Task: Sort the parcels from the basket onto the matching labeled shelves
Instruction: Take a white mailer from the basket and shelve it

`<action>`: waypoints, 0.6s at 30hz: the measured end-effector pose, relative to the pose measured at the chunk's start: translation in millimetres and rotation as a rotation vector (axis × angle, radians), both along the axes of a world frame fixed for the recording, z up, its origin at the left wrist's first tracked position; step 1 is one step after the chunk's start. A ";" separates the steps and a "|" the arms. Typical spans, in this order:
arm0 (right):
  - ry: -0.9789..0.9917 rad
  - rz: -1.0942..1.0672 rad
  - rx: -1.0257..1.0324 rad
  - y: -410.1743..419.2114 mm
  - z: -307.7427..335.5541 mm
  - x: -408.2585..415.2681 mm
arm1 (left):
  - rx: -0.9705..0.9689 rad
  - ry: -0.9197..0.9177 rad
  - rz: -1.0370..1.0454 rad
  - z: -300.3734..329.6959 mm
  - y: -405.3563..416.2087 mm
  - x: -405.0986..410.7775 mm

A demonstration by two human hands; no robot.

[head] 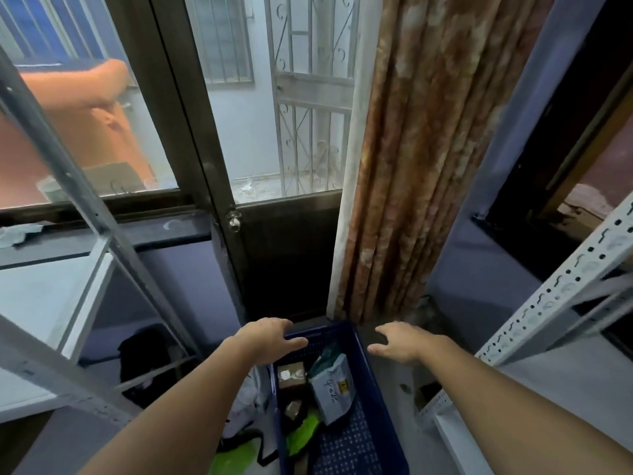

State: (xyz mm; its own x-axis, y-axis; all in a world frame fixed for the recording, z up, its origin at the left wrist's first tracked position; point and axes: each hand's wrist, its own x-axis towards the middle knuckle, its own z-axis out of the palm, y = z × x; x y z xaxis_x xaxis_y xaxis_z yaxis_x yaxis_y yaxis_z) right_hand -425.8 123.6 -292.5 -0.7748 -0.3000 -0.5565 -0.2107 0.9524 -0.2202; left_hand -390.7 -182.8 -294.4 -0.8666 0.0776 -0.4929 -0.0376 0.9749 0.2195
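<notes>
A dark blue plastic basket (373, 416) stands on the floor below me. Inside lie a grey-white mailer bag (330, 389) with handwriting and a yellow sticker, a small brown box (291, 375) with a white label, another small brown parcel (293, 409) and something bright green (305, 430). My left hand (270, 337) hovers over the basket's far left corner, fingers spread and relaxed, holding nothing. My right hand (400, 341) hangs just right of the basket's far right rim, fingers loosely spread, also holding nothing.
A white metal shelf unit (51, 303) stands at the left, another slotted white rack (561, 296) at the right. Ahead are a dark door (287, 262) with a latch and a brown curtain (411, 166). A black bag (147, 358) and white cloth (246, 399) lie left of the basket.
</notes>
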 end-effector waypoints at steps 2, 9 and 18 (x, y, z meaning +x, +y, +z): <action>-0.019 -0.011 0.025 -5.7 -11.0 -6.7 | -0.001 -0.024 -0.045 -8.9 -0.7 -15.4; -0.105 -0.007 0.056 -18.3 -49.7 -31.4 | -0.005 -0.066 -0.097 -52.7 -6.3 -51.3; -0.216 0.078 0.106 -24.9 -135.3 -74.0 | 0.000 -0.170 0.014 -129.7 2.8 -63.9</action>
